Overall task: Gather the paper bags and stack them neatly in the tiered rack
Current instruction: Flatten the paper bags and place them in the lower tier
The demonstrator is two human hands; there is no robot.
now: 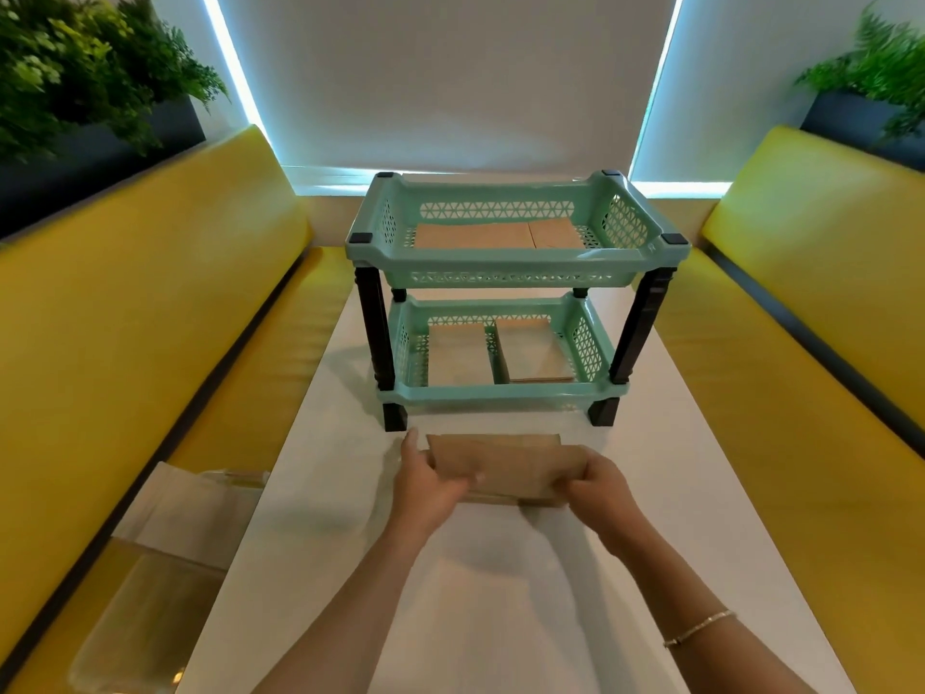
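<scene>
A mint-green two-tier rack [510, 279] with dark legs stands on the white table [701, 493]. Flat brown paper bags [495, 236] lie in its top tray. Two more piles of bags [458, 355] lie side by side in the bottom tray. Just in front of the rack, a small stack of brown paper bags [510, 465] is held a little above the table. My left hand [425, 485] grips its left end, thumb on top. My right hand [603, 485] grips its right end. The lower bags of the stack are partly hidden by my hands.
Yellow cushioned benches [150, 318] run along both sides of the table. A pale bag or package [190, 498] lies on the left bench seat. Potted plants [85, 67] stand behind both bench backs. A white blind covers the window behind the rack.
</scene>
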